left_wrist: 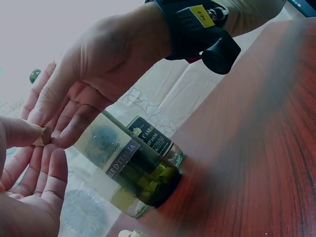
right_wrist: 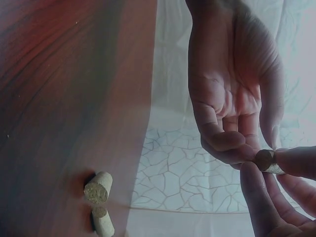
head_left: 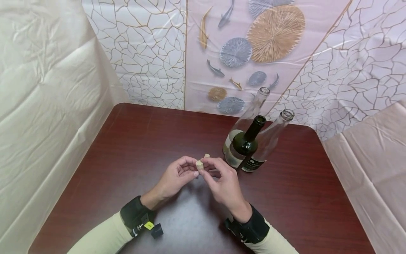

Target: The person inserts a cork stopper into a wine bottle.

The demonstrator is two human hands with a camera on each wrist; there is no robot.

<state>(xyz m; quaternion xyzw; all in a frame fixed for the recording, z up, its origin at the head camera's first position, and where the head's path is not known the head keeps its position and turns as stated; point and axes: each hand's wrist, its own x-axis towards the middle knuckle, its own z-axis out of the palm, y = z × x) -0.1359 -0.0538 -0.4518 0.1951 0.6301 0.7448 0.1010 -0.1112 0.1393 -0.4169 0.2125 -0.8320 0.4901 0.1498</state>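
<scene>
Both hands meet over the table around one small tan cork [head_left: 199, 165]. My right hand [head_left: 226, 183] pinches it between thumb and index finger. From the other side, my left hand [head_left: 174, 178] holds it with its thumb and index fingertips, the other fingers loosely bent. The right wrist view gives the cork [right_wrist: 266, 160] with its round end showing, partly covered by fingertips. Below the hands, two more corks lie on the table, a thicker cork [right_wrist: 98, 187] and a second cork [right_wrist: 103, 224] close by it.
To the right of the hands a dark green bottle [head_left: 244, 143] stands uncorked, with a clear bottle [head_left: 277, 130] and another clear bottle [head_left: 250, 113] close around it. Patterned cloth [head_left: 152, 53] hangs behind the dark red table [head_left: 127, 141].
</scene>
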